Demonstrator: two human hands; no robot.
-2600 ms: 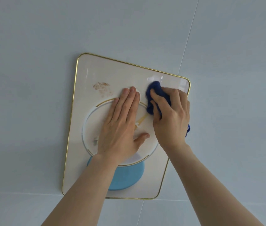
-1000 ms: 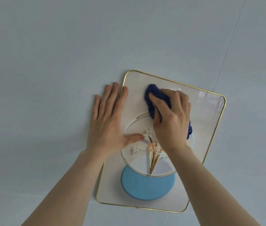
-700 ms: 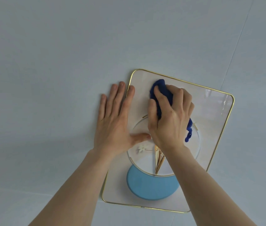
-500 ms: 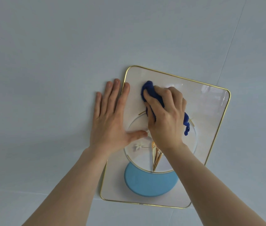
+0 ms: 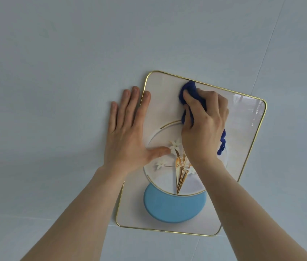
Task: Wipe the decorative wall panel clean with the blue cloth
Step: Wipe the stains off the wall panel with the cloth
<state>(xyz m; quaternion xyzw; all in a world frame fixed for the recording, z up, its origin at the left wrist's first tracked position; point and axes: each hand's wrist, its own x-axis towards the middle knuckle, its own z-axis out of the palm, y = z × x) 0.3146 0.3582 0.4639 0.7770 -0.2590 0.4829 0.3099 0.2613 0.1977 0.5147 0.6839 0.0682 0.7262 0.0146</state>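
Up near the panel (image 5: 243, 129) top, right hand (image 5: 203, 129) grips bunched blue cloth (image 5: 190, 89) beneath its fingers.

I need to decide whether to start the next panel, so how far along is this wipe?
Done: no smudge shows on the bare upper-left of the wall panel. In hand: the right hand presses the blue cloth near the top edge; the left hand braces flat. Left: the lower part around the blue disc, unjudgeable from here.

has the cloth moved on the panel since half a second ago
Yes. The blue cloth has slid up the panel, from near the gold ring to the top gold edge.
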